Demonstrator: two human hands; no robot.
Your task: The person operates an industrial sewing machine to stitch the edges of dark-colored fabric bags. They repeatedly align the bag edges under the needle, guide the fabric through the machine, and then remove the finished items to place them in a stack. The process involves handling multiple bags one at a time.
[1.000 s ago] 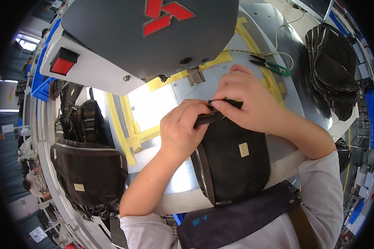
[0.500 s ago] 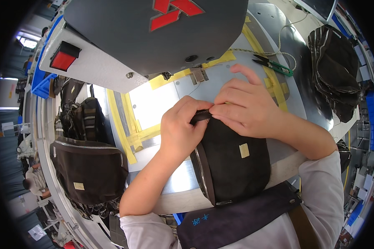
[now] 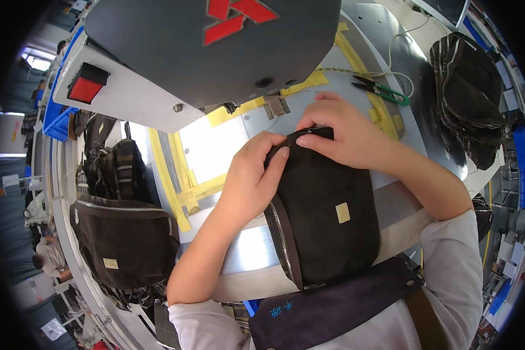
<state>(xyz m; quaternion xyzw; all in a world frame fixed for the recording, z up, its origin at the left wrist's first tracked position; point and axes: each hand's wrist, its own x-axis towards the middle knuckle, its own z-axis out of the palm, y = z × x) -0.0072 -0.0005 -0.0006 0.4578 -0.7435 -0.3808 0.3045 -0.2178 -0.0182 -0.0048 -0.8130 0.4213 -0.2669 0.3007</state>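
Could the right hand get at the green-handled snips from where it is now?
Probably yes: the snips lie uncovered, ahead and to the right of the right hand, with nothing visible standing between, though its grip on the dark bag would likely need releasing.

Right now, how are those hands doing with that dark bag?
Left hand, right hand: both pinching the dark bag at its far end. Zipper along its left. Green-handled snips beyond right hand, untouched.

Bright window (image 3: 38,62) at left, blue-grey curtains (image 3: 11,199), grey floor (image 3: 496,228) right.
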